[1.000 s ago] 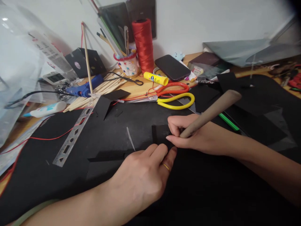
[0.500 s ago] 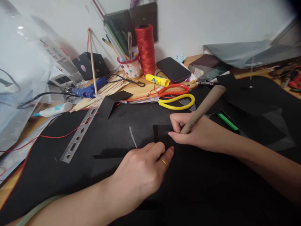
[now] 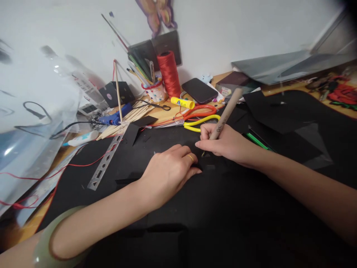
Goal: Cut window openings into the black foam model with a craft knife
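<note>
My right hand point(image 3: 223, 139) is closed in a pen grip around a tan-handled craft tool point(image 3: 227, 111). The tool leans to the right, and its thin pointed tip touches down beside a small black paper piece point(image 3: 209, 166). Just to the left, my left hand point(image 3: 173, 167) presses down on black paper with bent fingers held together; the paper's outline is hard to tell from the black mat point(image 3: 145, 143). A gold ring and a pale green bangle point(image 3: 44, 238) are on that hand and arm. Scissors point(image 3: 195, 124) with red and yellow handles lie beyond my hands.
A clear stencil ruler point(image 3: 106, 162) lies left. Behind stand a blue glue gun point(image 3: 115, 117), wooden sticks point(image 3: 139, 111), a red thread spool point(image 3: 169, 74) and a pen cup point(image 3: 154, 91). A yellow glue stick point(image 3: 182, 102), phone point(image 3: 200, 90) and green cutter point(image 3: 256, 140) lie nearby.
The view has shifted and tilted. My left hand has turned flatter, its fingers less bunched. My right hand still grips the tool, whose thin tip now shows at the surface.
</note>
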The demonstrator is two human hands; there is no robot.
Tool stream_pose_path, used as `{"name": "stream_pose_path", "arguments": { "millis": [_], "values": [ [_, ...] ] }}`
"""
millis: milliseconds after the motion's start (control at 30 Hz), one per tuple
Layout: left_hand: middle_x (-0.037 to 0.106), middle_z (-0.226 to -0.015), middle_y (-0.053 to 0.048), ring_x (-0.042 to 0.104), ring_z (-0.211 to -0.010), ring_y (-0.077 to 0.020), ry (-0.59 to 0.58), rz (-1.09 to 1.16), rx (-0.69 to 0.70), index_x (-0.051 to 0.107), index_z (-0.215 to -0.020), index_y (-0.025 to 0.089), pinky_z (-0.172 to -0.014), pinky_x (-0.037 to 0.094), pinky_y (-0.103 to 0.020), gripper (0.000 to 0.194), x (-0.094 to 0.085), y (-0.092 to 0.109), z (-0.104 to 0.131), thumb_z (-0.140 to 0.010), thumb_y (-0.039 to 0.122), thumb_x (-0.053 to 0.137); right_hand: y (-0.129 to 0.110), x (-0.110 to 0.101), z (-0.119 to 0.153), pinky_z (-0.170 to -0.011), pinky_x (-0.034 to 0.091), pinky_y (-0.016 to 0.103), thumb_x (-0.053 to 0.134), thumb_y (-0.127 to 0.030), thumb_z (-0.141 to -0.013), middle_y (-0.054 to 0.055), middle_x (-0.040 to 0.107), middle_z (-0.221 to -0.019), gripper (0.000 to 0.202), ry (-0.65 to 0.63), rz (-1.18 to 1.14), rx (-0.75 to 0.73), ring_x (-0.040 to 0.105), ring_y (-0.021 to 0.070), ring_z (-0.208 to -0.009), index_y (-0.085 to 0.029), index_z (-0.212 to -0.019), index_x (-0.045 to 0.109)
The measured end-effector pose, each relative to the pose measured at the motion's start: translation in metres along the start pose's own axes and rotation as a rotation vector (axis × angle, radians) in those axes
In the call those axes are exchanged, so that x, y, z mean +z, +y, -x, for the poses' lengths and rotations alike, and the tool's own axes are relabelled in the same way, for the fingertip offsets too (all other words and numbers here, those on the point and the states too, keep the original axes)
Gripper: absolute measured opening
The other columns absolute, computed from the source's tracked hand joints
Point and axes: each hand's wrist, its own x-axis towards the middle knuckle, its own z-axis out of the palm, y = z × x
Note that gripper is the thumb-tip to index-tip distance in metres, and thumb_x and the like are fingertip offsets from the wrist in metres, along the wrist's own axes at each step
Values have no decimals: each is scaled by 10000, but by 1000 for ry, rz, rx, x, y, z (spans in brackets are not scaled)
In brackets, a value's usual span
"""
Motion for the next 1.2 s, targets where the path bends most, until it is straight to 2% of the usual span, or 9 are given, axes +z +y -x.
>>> {"name": "stream_pose_path", "arguments": {
  "millis": [233, 367, 600, 733, 900, 1067, 1200],
  "values": [
    [609, -863, -25, 560, -789, -161, 89, -114, 103, 623, -922, 180, -613, 458, -272, 257, 4, -1, 4, -901, 288, 391, 1, 1, 0, -469, 206, 238, 522, -180, -674, -88, 313, -472, 196, 21, -43, -24, 275, 48, -439, -181, -573, 354],
    [611, -891, -11, 550, -806, -143, 123, -14, 126, 621, -934, 191, -644, 455, -254, 235, 7, -5, 3, -895, 270, 403, 1, 1, 0, -461, 200, 239, 515, -174, -675, -88, 311, -462, 190, 17, -41, -23, 278, 51, -433, -184, -574, 355],
    [624, -860, 15, 534, -845, -139, 57, 186, 8, 633, -865, 202, -710, 442, -241, 126, 2, -10, -7, -833, 213, 512, 0, 0, -1, -460, 211, 239, 524, -172, -672, -84, 326, -460, 198, 6, 3, -34, 301, 54, -439, -183, -564, 359],
    [621, -850, 26, 532, -830, -137, 52, 182, -6, 627, -852, 214, -652, 432, -226, 104, 1, -8, -7, -811, 201, 532, 0, 0, -1, -461, 210, 240, 523, -169, -670, -82, 325, -461, 199, 10, 12, -30, 301, 54, -442, -182, -561, 358],
    [609, -875, 10, 528, -813, -138, 100, 110, 68, 609, -900, 207, -647, 436, -239, 163, 6, -4, -1, -850, 203, 454, 1, 0, -1, -471, 234, 231, 517, -171, -673, -81, 319, -485, 188, 9, 27, -40, 308, 55, -459, -183, -574, 358],
    [619, -871, -13, 532, -796, -131, 148, 141, 129, 630, -900, 188, -667, 453, -239, 194, 9, -7, 1, -853, 191, 442, 3, 1, -1, -471, 264, 223, 563, -215, -649, -66, 367, -517, 204, -38, 179, -97, 363, 70, -510, -178, -560, 384],
    [640, -853, -12, 546, -776, -127, 197, 222, 135, 662, -863, 183, -671, 467, -241, 177, 12, -10, -1, -816, 159, 493, 4, 3, 1, -423, 313, 200, 539, -227, -671, -67, 416, -505, 168, -91, 128, -25, 435, 68, -452, -187, -599, 392]
  ]
}}
